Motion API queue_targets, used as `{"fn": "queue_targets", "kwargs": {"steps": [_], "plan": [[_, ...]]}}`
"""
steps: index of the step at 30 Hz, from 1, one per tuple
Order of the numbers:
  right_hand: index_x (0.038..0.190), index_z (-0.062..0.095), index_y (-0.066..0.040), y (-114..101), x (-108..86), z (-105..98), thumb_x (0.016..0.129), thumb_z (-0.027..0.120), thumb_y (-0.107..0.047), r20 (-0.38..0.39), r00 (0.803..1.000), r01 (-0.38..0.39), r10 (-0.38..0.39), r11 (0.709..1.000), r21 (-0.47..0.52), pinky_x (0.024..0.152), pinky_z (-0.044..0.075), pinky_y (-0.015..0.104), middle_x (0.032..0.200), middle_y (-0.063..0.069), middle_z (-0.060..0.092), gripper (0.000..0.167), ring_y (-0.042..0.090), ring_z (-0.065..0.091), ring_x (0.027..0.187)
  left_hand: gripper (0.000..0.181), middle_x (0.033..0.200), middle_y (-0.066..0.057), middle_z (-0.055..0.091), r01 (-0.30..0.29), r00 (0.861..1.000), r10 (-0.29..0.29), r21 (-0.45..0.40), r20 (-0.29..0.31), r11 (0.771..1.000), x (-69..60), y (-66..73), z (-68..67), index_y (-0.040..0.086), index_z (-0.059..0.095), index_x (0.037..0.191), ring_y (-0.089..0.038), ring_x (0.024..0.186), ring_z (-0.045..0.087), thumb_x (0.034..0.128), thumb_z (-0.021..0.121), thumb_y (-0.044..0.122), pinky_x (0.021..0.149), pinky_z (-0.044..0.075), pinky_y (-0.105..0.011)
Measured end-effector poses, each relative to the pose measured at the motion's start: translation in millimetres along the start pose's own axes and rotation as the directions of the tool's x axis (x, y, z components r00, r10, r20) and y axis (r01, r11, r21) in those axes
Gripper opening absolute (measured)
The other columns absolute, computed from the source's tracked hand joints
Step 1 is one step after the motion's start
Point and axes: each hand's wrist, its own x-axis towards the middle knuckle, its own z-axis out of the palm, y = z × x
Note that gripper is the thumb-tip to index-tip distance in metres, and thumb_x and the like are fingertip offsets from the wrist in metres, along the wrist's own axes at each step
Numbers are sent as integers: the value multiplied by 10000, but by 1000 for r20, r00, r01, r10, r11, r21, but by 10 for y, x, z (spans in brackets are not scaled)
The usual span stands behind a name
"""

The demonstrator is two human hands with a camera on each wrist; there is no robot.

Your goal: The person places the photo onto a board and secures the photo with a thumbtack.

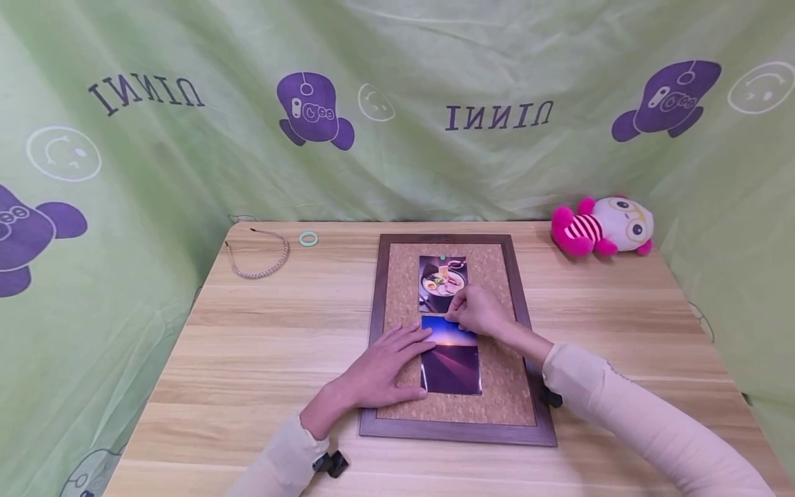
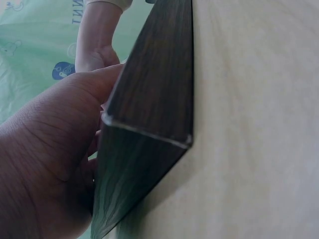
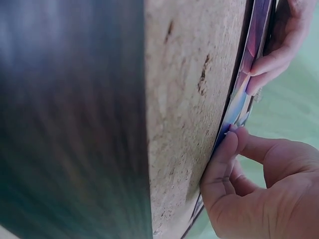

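Note:
A framed corkboard [image 1: 506,400] lies on the table with two photos on it. The upper photo [image 1: 430,268] shows a bowl of noodles and has a green pushpin [image 1: 443,257] at its top edge. Below it lies a photo of a blue and orange sky [image 1: 452,373]. My left hand [image 1: 385,369] rests with spread fingers over this lower photo's left side, pressing it to the cork. At its top edge my right hand [image 1: 481,310] pinches a small pale pushpin [image 3: 230,130] between thumb and forefinger, mostly hidden by the fingertips.
A panda plush toy [image 1: 605,228] lies at the table's back right. A beaded headband [image 1: 257,275] and a mint-green ring [image 1: 308,239] lie at the back left. Green printed curtain [image 1: 397,172] surrounds the wooden table [image 1: 261,359].

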Motion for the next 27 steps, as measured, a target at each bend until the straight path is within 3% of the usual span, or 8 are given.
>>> {"fn": "queue_targets", "kwargs": {"steps": [17,27], "plan": [[792,754,-50,-9,-9,1,945,838,-5,20,998,57,-58,998,27,475,512,202,593,-22,672,180,59,640,490,842,1792,-76,375,12,1000,-12,-12,6,1000,-8,6,-3,137,505,1665,-316,1692,254,987,786,550,1395,149,-512],[800,750,-50,-32,-13,-10,957,814,-12,27,999,19,-19,1000,19,481,501,192,619,-3,688,174,55,643,505,833,1788,-79,384,0,1000,0,-9,-4,1000,-5,4,-2,136,511,1661,-319,1687,269,992,781,551,1392,164,-523]]}}
